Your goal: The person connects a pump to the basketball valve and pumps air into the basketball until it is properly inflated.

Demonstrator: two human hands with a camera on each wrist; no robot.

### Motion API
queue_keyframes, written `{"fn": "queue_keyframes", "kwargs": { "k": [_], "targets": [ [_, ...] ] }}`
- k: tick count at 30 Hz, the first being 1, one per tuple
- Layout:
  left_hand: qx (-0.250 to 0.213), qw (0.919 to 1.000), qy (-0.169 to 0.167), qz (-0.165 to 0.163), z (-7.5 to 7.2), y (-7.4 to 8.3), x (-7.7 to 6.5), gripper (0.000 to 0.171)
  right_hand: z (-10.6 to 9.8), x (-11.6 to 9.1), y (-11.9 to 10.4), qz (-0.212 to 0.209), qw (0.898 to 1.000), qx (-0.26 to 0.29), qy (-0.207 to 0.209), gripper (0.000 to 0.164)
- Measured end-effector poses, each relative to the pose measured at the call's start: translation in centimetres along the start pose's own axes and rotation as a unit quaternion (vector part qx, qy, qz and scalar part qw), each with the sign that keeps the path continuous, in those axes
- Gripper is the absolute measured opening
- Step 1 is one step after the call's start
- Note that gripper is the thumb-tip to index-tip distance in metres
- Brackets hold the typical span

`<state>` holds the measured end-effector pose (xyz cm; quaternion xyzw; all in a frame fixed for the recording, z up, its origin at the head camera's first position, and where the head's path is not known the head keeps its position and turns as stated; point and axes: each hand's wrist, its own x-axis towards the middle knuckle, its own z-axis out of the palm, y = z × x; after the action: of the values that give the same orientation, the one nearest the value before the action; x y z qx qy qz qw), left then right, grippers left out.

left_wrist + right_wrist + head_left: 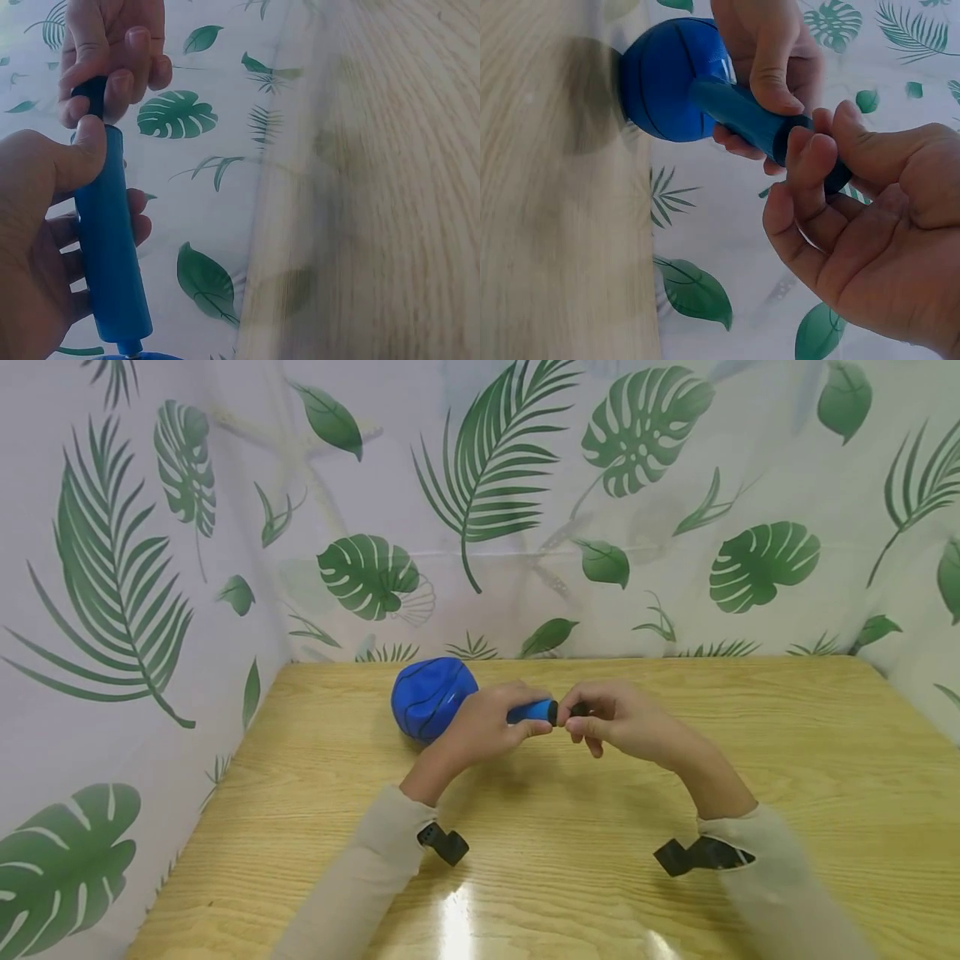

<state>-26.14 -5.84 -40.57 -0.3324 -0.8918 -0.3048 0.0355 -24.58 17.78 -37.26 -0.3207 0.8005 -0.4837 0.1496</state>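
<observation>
Blue pump (531, 712) is gripped at frame centre by curled fingers of the left hand (489, 720); its black handle (579, 710) is pinched by the right hand (621, 720). Blue ball (426, 700) is seen left of centre.

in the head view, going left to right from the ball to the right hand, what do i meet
blue ball → left hand → barrel of the blue pump → right hand

sleeves (352, 881): cream, long | wrist devices (452, 848): black, blocky, one each
</observation>
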Motion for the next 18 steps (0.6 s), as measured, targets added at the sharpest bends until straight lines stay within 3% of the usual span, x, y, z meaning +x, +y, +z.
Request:
{"fn": "queue_keyframes", "kwargs": {
  "k": [4, 11, 18],
  "targets": [
    [-0.002, 0.9999, -0.009, 0.006, -0.1, -0.1, -0.1, 0.039, 0.2, 0.3, 0.3, -0.003, 1.000, -0.001, -0.015, 0.009],
    [-0.068, 0.9976, -0.014, -0.003, -0.6, -0.6, -0.2, 0.037, -0.7, -0.5, -0.3, 0.004, 0.999, -0.022, -0.039, 0.010],
    [-0.071, 0.9968, 0.012, -0.035, -1.8, -1.3, -0.4, 0.043, -3.1, -2.5, -1.5, -0.010, 0.999, -0.016, -0.029, 0.008]
  ]
}}
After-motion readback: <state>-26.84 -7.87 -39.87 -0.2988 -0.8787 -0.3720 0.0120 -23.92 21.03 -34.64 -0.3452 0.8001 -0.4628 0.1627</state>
